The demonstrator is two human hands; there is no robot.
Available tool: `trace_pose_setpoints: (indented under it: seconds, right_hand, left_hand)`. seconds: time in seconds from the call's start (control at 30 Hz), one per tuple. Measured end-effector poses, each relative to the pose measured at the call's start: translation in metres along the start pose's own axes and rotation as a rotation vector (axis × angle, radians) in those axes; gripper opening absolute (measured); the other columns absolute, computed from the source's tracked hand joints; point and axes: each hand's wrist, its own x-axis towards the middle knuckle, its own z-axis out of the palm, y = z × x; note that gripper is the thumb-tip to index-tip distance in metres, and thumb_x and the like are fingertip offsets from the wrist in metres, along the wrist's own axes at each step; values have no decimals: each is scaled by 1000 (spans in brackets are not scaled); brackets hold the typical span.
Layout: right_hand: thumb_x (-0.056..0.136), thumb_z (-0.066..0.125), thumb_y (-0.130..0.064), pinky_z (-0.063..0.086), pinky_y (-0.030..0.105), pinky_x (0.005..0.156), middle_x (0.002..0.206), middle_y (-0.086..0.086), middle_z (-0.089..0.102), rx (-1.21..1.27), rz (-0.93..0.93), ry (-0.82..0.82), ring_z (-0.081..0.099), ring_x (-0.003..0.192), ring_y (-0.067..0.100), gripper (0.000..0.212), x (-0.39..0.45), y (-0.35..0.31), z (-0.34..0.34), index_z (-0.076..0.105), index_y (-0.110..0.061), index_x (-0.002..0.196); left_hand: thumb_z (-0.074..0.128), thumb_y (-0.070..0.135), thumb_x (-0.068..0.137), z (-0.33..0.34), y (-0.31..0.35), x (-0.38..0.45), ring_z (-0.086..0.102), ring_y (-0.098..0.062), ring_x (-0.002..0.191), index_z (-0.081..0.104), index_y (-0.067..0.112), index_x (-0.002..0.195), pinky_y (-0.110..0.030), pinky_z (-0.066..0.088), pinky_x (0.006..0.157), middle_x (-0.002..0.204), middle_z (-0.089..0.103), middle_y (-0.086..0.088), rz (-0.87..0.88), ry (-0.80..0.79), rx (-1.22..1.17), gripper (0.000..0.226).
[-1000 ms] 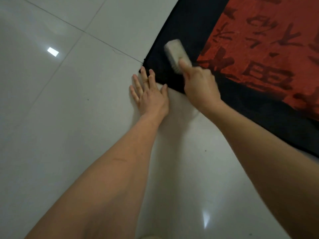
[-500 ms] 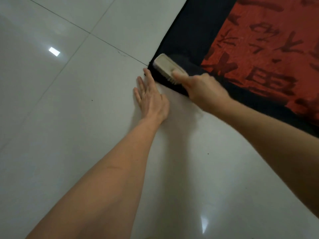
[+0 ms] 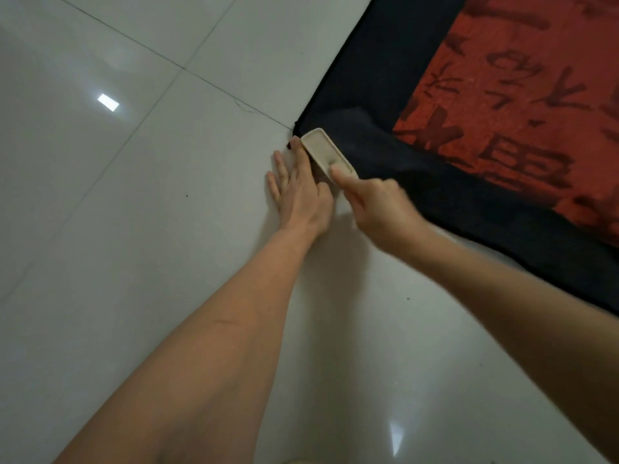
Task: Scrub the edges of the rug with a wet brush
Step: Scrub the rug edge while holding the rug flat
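Cream brush (image 3: 326, 152) in right hand (image 3: 378, 202) fingers

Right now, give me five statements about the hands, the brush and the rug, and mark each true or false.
1. The right hand grips the brush. True.
2. The brush lies on the red middle of the rug. False: it sits on the black border at the rug's corner.
3. The left hand lies flat on the floor tiles beside the rug's corner. True.
4. The left hand holds a second brush. False: it holds nothing, its fingers are straight.
5. The floor is dark wood. False: it is pale glossy tile.
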Motion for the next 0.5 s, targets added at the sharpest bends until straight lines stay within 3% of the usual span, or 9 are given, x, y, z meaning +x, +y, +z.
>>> trace_pose_setpoints:
  seconds: [0.1, 0.17, 0.23, 0.27, 0.3, 0.37, 0.43, 0.5]
  right_hand:
    - [99, 40, -13, 50, 47, 80, 111, 23, 62, -74, 148, 88, 59, 97, 45, 46, 25, 25, -36, 45, -32, 140]
    - [97, 40, -8, 48, 46, 78, 106, 26, 63, -73, 223, 158, 60, 95, 46, 46, 29, 21, -35, 47, -25, 138]
    - [96, 43, -12, 49, 44, 73, 99, 25, 65, -34, 106, 96, 62, 88, 45, 48, 15, 6, -8, 45, -31, 140]
    - [97, 43, -17, 52, 44, 71, 97, 23, 67, -3, 39, 34, 63, 84, 44, 48, 1, 4, 2, 43, -36, 141]
    - [98, 41, -22, 53, 45, 69, 96, 20, 68, 20, 0, 6, 64, 81, 41, 47, -7, 5, 2, 40, -41, 141]
    - [99, 40, -23, 53, 47, 68, 96, 18, 68, 27, 36, 85, 64, 79, 40, 46, -2, 22, -12, 37, -41, 141]
    - [97, 39, -13, 51, 47, 71, 99, 21, 66, 14, 213, 225, 61, 84, 43, 46, 13, 32, -23, 41, -33, 139]
    - [94, 38, -7, 45, 42, 68, 99, 23, 64, -27, 277, 225, 59, 86, 44, 50, 15, 20, -15, 41, -31, 139]
  left_hand:
    - [33, 17, 100, 0, -3, -1, -10, -24, 151, -2, 17, 157, -42, -10, 120, 165, -3, -1, 26, -20, 111, 67]
    - [34, 21, 102, -5, -5, 5, 16, -29, 147, 17, 15, 156, -44, 1, 120, 161, 21, -7, 69, 80, 198, 57]
    - [34, 21, 99, -22, -7, 27, 43, -34, 128, 40, 12, 148, -46, 16, 117, 140, 48, -14, 194, 223, 238, 50]
    - [33, 20, 97, -33, -7, 41, 47, -37, 125, 46, 8, 144, -45, 21, 115, 135, 52, -17, 290, 235, 247, 49]
    - [32, 16, 98, -43, -3, 61, 43, -38, 131, 46, 5, 143, -41, 22, 115, 140, 50, -20, 387, 196, 234, 49]
    - [31, 15, 104, -60, 10, 88, 21, -33, 147, 35, 9, 150, -30, 12, 118, 156, 31, -19, 445, -33, 178, 46]
    - [26, 25, 108, -61, 24, 102, 13, -22, 150, 24, 18, 155, -22, 7, 116, 162, 17, -12, 355, -259, 145, 47]
    - [15, 32, 109, -48, 29, 102, 4, -16, 151, 17, 21, 156, -20, -1, 114, 164, 9, -2, 271, -331, 106, 49]
